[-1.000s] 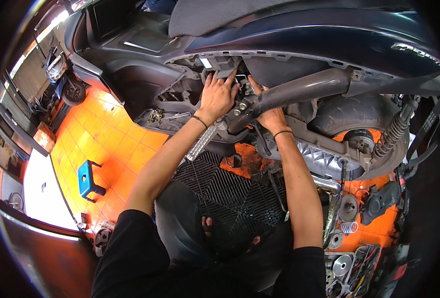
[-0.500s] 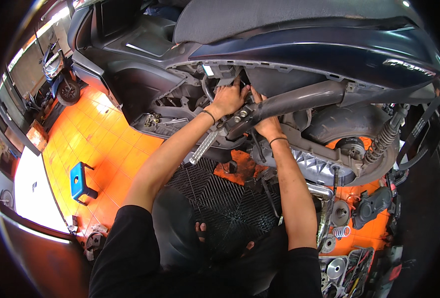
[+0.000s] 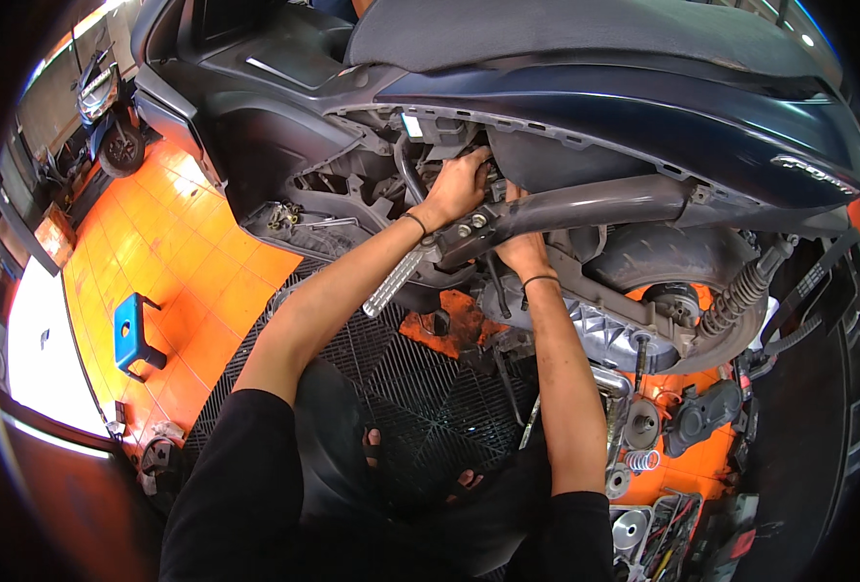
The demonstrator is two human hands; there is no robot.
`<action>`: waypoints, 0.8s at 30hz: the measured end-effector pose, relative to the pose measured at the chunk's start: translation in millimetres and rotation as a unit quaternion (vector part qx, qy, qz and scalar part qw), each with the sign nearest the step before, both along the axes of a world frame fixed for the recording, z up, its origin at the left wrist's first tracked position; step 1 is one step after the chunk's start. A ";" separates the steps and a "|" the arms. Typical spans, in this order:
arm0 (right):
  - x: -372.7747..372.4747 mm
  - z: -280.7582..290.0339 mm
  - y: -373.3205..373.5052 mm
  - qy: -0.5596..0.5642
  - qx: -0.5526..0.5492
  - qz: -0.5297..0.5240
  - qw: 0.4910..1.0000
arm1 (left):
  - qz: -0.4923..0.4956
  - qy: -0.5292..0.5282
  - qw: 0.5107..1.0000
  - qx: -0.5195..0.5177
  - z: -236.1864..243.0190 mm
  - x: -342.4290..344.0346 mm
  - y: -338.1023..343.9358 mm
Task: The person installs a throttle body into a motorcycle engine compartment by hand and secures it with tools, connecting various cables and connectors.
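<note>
Orange floor tiles point(image 3: 173, 262) spread away to the left of both hands, under a dark blue scooter with a black seat point(image 3: 643, 107) that filled the upper part of the view. Deep in the scooter's opened underside sat the grimy grey engine parts point(image 3: 405, 175), directly around the hands. The left hand point(image 3: 459, 182) was pushed up among them, its fingers curled on something there; what exactly they gripped could not be told. Just right of it, the right hand point(image 3: 522, 250) reached behind a long dark grey tube point(image 3: 585, 204) that ran off to the right, so its fingers were hidden and its grip could not be judged. Both wrists wore thin black bands. Below the left forearm stuck out a ribbed silver footpeg point(image 3: 393, 281). Beneath both arms lay a black grid mat point(image 3: 420, 388). Right of the right forearm were the rear tyre point(image 3: 648, 257) and a coiled shock spring point(image 3: 740, 291), with loose metal parts point(image 3: 643, 427) on the floor below them. Far to the left of the arms stood a small blue stool point(image 3: 134, 335).
</note>
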State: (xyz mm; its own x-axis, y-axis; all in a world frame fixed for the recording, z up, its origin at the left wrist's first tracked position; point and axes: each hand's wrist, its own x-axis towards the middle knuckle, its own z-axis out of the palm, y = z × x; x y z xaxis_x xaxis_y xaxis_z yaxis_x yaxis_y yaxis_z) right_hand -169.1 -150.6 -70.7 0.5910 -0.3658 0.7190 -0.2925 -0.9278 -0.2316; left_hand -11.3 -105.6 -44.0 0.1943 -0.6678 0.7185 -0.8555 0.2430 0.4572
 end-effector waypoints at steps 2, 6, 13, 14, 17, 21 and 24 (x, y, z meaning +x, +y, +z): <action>-0.2 1.2 -2.3 -0.002 -0.021 -0.008 1.000 | 0.006 -0.001 1.000 -0.022 3.5 -3.2 2.0; -2.6 4.9 -14.2 0.029 -0.026 0.000 0.999 | 0.078 -0.018 0.996 0.049 17.4 -13.8 4.5; 5.2 4.7 -22.0 0.022 0.131 0.084 0.988 | 0.137 -0.102 0.983 0.065 8.8 -4.8 -7.8; 3.9 7.4 -24.7 0.046 0.182 0.100 0.977 | 0.136 -0.107 0.984 0.051 7.3 -3.4 -10.6; 8.2 -6.8 -45.5 -0.004 0.143 0.098 0.985 | 0.125 -0.101 0.986 0.050 8.8 -8.4 -20.0; 7.3 2.1 -38.0 -0.014 0.168 0.097 0.981 | 0.129 -0.058 0.984 0.105 7.2 -7.1 -26.4; 9.3 12.5 -33.9 0.000 0.190 0.082 0.978 | 0.106 -0.056 0.990 0.073 -0.1 4.9 -37.7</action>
State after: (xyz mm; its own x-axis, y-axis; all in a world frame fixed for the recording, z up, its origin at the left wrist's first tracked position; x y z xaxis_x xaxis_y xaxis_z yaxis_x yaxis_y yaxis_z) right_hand -159.8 -184.6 -58.1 0.6637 -0.5067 0.5502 -0.1471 -0.8096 -0.5683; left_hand -6.4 -143.2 -44.1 0.2655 -0.7189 0.6424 -0.9278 -0.0094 0.3729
